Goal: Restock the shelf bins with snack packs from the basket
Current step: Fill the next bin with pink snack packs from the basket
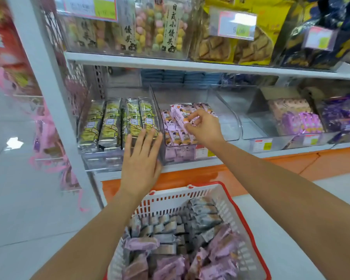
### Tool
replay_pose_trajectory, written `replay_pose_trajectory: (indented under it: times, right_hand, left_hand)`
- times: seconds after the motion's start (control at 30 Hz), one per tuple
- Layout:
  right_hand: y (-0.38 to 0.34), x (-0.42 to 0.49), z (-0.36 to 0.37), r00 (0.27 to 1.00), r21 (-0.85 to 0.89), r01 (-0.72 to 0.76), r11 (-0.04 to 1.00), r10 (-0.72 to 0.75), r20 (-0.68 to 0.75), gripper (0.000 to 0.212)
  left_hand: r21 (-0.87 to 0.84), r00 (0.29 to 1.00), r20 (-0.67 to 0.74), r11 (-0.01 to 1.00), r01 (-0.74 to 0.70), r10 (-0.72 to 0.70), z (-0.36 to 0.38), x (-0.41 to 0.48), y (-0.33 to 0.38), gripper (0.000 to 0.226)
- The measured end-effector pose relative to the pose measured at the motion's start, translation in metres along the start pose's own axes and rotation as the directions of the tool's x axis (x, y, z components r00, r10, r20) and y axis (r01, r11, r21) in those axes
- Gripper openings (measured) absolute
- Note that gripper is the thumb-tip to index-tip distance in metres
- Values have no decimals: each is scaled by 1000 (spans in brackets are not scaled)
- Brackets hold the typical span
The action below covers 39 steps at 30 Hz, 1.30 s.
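Pinching pink snack pack (179,116) with right hand (202,127) to seat it in bin (229,128) at shelf (190,165) front edge; likely bracing bin with flat, open left hand (141,158).

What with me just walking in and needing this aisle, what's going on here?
A person is restocking a shelf. Their right hand pinches a pink snack pack over the clear bin of matching pink packs. The left hand is open, fingers straight, at the bin fronts beside the green packs. The red-and-white basket below holds many more pink and grey packs.
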State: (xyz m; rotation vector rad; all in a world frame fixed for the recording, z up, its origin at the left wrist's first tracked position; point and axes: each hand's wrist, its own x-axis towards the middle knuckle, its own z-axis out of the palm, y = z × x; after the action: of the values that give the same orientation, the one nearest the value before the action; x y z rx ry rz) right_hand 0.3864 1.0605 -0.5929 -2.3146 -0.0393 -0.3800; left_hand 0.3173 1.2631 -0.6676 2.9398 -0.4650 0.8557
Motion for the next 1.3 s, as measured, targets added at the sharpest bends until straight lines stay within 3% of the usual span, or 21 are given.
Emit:
replay_pose_trajectory:
  times: [0.33,0.57,0.67,0.9,1.2,1.3]
  right_hand:
    - [6,77,66,994,-268,65,961,-87,-69,22]
    - [13,87,86,999,-340,3,941,-15,-32,30]
    - [10,82,82,1000,-323,25,946,-24,5,35]
    - [-2,36,51,992,-177,127,976,-123,33,20]
    - [-2,-59,17,980,37,186,982,-188,61,6]
    - [10,-92,11,974,67,185,980,-192,122,5]
  left_hand:
    - [30,994,-102,999,-28,31,23,2,-6,66]
    - [52,994,-97,998,-44,49,24,3,-9,79]
    - [54,997,-56,998,-44,47,20,2,-9,82]
    - [27,998,51,999,-29,28,3,0,-5,88]
    - [-29,997,82,999,14,-11,-19,-37,22,70]
    - [-34,987,158,999,-36,41,-14,-61,33,64]
